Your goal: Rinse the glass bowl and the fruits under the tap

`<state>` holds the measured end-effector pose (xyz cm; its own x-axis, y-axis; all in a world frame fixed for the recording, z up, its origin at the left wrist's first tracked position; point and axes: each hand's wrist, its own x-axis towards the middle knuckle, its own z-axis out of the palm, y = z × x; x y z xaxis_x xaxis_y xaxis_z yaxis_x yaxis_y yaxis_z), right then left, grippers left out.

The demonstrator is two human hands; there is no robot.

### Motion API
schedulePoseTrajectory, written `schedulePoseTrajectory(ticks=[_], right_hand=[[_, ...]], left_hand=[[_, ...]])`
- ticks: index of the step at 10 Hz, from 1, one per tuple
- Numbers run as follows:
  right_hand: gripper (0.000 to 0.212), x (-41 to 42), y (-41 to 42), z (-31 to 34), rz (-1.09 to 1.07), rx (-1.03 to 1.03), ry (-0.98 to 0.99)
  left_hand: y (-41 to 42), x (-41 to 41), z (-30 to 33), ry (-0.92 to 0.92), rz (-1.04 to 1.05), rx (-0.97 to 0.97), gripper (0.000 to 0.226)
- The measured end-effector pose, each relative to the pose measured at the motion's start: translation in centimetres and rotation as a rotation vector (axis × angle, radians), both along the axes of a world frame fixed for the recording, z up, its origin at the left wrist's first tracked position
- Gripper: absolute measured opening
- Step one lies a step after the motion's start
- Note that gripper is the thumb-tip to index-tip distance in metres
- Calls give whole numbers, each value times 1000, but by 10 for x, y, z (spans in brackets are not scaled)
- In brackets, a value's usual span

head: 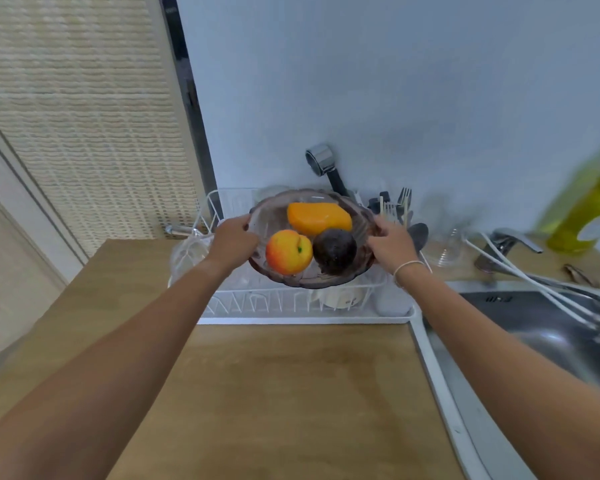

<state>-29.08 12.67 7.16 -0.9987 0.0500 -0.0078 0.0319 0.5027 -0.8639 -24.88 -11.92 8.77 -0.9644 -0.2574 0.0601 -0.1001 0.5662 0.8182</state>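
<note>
Pale blue wall point(395, 81) fills the background above a wooden desk point(291, 393), with a woven blind point(77, 116) at the far left and a steel sink point(541, 334) sunk into the desk at the right. Against the wall stands a white wire dish rack point(291, 303), and over it the glass bowl point(278, 213) is held up between both arms, which reach forward from the bottom corners. Left hand point(231, 242) grips the bowl's left rim, fingers curled round the edge; right hand point(392, 242), with a thin bracelet point(407, 266) at the wrist, clasps the right rim the same way. Inside the bowl lie three fruits, touching one another: an orange mango point(317, 218) at the far side, a red-and-yellow peach point(288, 252) at the near left and a dark round fruit point(334, 250) at the near right. Behind the bowl a chrome spray head point(319, 159) points toward the wall. Beside the rack's right end, cutlery point(400, 206) stands upright in a holder, then a clear glass point(442, 249), and the tap point(510, 242) at the sink's far edge with white hoses running from it. A blurred yellow bottle point(582, 209) stands at the far right
</note>
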Motion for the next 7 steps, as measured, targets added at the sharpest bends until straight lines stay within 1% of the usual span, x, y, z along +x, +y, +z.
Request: schedulePoseTrajectory(ticks=[1, 3, 5, 6, 7], right_hand=[[58, 0, 0, -2, -15, -8, -1], [59, 4, 0, -1, -11, -23, -9], [62, 30, 8, 7, 13, -131, 21], [59, 50, 12, 11, 22, -117, 57], [54, 77, 24, 12, 49, -16, 125]], left_hand=[[3, -4, -2, 0, 0, -29, 24], [5, -2, -2, 10, -23, -57, 35], [12, 19, 4, 62, -12, -73, 38], [20, 41, 12, 89, 36, -90, 34], [29, 65, 13, 117, 123, -97, 40]])
